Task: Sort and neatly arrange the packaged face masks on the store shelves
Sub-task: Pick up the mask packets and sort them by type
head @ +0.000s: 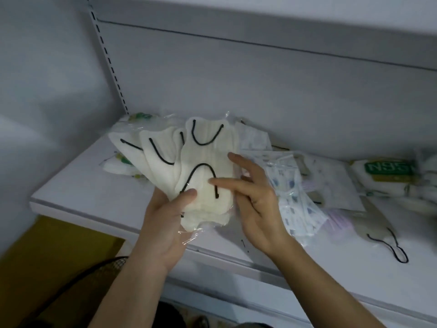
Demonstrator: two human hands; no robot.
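Head view: left hand (165, 223) pinches four fanned cream masks (201, 166); right hand (255, 197), fingers spread, touches them.

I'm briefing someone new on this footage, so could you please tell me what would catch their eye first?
First, the fan of cream masks with black ear loops in clear wrappers, held above the shelf's front edge at centre: the left hand grips its lower end, and the right hand touches its right side with straight fingers. Next, the loose heap of printed mask packets on the white shelf to the right, with a green N95 pack beyond.
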